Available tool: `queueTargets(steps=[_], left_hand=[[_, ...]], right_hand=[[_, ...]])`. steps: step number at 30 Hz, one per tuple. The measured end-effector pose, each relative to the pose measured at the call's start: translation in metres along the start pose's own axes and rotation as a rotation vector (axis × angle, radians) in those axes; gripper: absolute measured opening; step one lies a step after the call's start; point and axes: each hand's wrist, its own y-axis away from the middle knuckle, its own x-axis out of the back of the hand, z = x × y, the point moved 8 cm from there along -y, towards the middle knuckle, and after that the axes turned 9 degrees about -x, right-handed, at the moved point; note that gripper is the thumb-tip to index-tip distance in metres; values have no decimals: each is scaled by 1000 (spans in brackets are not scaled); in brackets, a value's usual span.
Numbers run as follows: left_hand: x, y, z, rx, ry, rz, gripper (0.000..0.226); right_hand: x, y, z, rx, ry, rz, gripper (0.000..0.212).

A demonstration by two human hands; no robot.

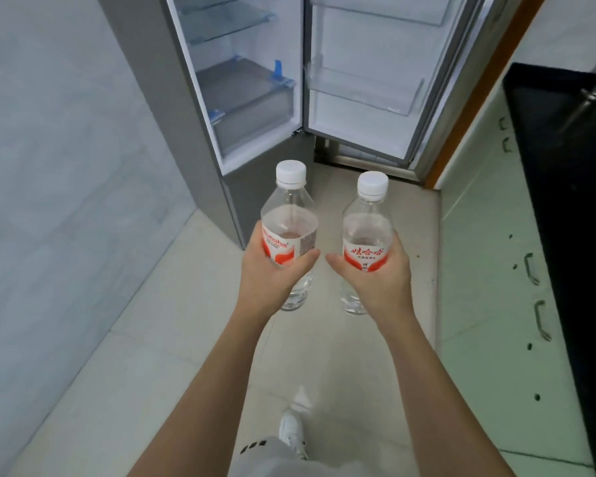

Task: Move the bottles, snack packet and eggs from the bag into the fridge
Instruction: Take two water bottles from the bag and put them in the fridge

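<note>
My left hand (269, 280) grips a clear water bottle (288, 215) with a white cap and a red-and-white label, held upright. My right hand (381, 280) grips a second, matching water bottle (367, 228), also upright. Both bottles are held side by side in front of me, a short way before the fridge (193, 108). The fridge stands open, with glass shelves and a drawer (252, 98) showing inside. Its open door (365, 122) carries clear door bins (362, 89). The bag, snack packet and eggs are out of view.
A tiled wall runs along the left. On the right stand pale green cabinets (489, 270) with metal handles under a black counter (565, 149). A wooden door frame (479, 91) rises beside the fridge door. My white shoe (293, 432) is on the light floor tiles.
</note>
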Motion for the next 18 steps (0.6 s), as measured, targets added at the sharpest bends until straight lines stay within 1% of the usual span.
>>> queueTargets(steps=[8, 16, 18], left_hand=[[42, -76, -27, 18, -35, 78, 57], [49, -143, -46, 4, -89, 143, 53], [49, -167, -52, -2, -100, 166, 52]], right_hand=[[-73, -60, -20, -5, 24, -87, 59], [-122, -135, -29, 12, 31, -155, 60], [-132, -161, -30, 21, 24, -178, 65]])
